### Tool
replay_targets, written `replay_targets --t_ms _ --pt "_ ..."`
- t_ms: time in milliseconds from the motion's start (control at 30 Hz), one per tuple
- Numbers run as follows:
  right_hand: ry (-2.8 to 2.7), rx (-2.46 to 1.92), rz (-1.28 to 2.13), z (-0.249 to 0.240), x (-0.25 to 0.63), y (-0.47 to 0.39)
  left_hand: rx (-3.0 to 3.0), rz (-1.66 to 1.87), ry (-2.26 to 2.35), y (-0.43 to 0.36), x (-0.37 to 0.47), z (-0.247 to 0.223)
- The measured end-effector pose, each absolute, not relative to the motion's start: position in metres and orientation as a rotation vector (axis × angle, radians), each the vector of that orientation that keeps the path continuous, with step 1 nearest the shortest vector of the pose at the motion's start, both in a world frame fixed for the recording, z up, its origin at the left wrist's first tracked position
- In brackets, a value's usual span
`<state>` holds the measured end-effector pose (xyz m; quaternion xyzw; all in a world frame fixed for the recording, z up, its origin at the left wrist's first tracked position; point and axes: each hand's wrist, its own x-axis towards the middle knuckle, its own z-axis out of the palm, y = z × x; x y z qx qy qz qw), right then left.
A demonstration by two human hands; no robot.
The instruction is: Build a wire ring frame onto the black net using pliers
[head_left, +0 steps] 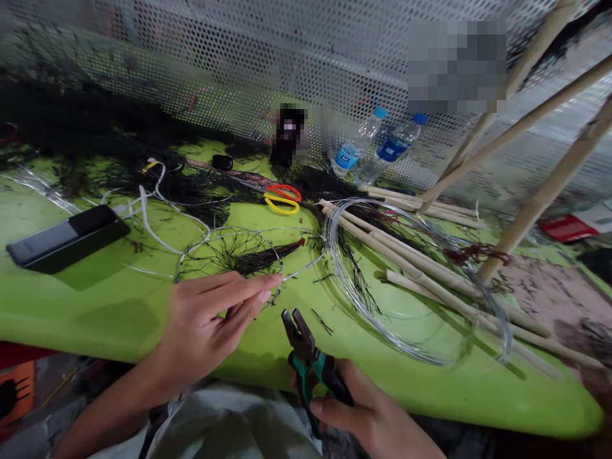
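Note:
My left hand (215, 319) pinches a silvery wire (303, 269) between thumb and fingertips. The wire bends into a rough ring behind the hand, and its tail runs right toward the large coil. Dark stringy strands (258, 258), tied with red at one end, lie across the ring. In my right hand (354, 408) is a pair of pliers (303, 347) with green and black handles. The jaws are parted and point up and away from me, below and right of the pinching fingers, touching nothing. Short dark clippings (322, 322) lie just beyond the jaws.
A big coil of clear wire (354, 299) overlaps several wooden sticks (411, 264) on the green table (157, 325). Scissors (282, 199), two water bottles (347, 153) and a power bank (67, 239) with a white cable stand or lie farther back. Upright poles (549, 191) rise at right.

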<state>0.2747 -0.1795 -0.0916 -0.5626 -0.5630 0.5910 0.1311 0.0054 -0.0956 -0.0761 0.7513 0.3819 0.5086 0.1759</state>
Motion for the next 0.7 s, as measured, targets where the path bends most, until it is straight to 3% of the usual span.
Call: replay_targets --t_ms 333,700 --pt "-1.275 -1.629 1.839 -0.109 0.274 -0.192 2.078 1.381 1.097 -0.096 0.01 -0.078" --pt "-1.461 -1.551 1.901 -0.102 0.285 -0.195 2.104 1.164 1.274 -0.105 0.01 -0.082"
